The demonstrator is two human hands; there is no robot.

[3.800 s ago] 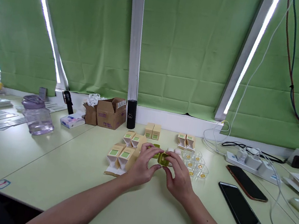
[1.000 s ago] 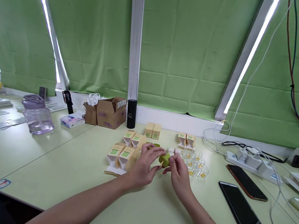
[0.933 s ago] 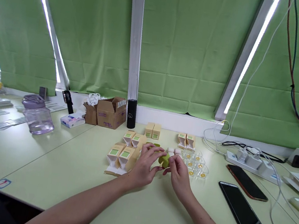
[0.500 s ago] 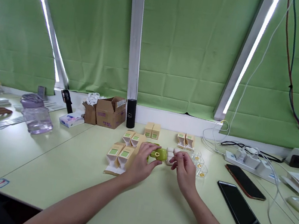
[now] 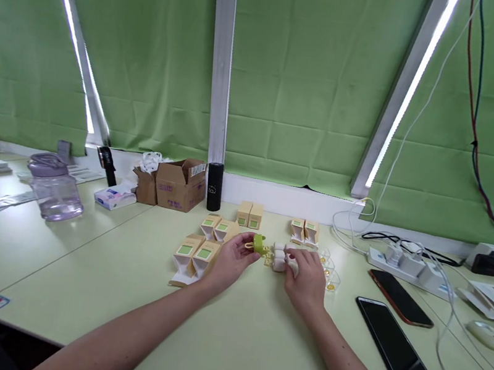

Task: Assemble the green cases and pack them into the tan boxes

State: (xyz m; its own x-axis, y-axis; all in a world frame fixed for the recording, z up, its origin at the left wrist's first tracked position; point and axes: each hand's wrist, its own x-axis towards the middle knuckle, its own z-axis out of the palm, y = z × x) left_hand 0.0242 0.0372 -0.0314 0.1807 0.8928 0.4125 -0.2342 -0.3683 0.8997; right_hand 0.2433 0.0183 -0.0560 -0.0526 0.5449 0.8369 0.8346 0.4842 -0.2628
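Observation:
Between the fingers and thumb of my left hand (image 5: 235, 259) is a small green plastic piece (image 5: 259, 244) with a pale loop at its side. My right hand (image 5: 307, 281) reaches over a cluster of small white rounded pieces (image 5: 279, 260), its curled fingers closed on one of them. Small yellowish-green parts (image 5: 268, 257) lie between my hands. Just beyond my right hand stand clear cups (image 5: 333, 280) with yellow centres. Opened small cardboard boxes (image 5: 204, 253) with green labels lie beside my left hand.
Two closed small boxes (image 5: 250, 215) and two opened ones (image 5: 304, 232) stand farther back. On the right are two phones (image 5: 399, 347), a power strip (image 5: 407, 268) and cables. A water bottle (image 5: 55, 189), a carton (image 5: 180, 185) and a black cylinder (image 5: 214, 187) stand left.
My left hand has turned the green piece, so its loop now points left. My right hand has lowered onto the white pieces. The other person's hand at far left has gone from view.

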